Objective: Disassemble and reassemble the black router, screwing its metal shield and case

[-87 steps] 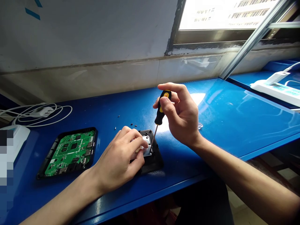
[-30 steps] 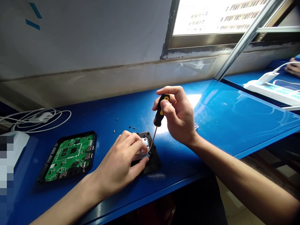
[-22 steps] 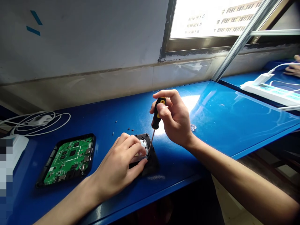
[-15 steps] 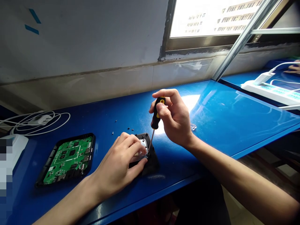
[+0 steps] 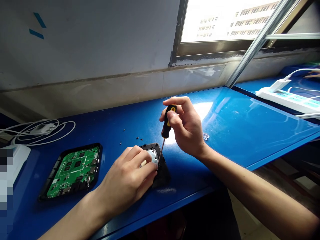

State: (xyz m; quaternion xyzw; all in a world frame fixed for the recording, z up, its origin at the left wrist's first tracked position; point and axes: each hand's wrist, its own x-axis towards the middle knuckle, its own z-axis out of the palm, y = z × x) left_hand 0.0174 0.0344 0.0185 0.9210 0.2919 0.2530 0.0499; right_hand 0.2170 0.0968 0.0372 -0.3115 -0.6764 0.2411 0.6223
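My right hand (image 5: 185,128) is closed around the black and yellow handle of a screwdriver (image 5: 166,126). Its thin shaft slants down, with the tip at the right edge of a silver metal plate (image 5: 153,156). That plate sits in a black plastic cover (image 5: 162,173) lying on the blue table. My left hand (image 5: 128,176) grips the cover from the left, fingers bent over the plate and hiding much of both. A small pale piece (image 5: 143,163) shows between its fingers. Whether a screw is under the screwdriver tip is too small to tell.
To the left lies a black case with a green circuit board (image 5: 75,168). Several small screws (image 5: 137,138) are scattered behind the cover. A coiled white cable (image 5: 60,128) lies at the back left, clear small parts (image 5: 205,136) beyond my right wrist, and a white power strip (image 5: 287,98) farther right.
My left hand's fingers have shifted and closed up, the index finger now lying across the plate near the screwdriver tip. The right hand keeps its hold with hardly any movement.
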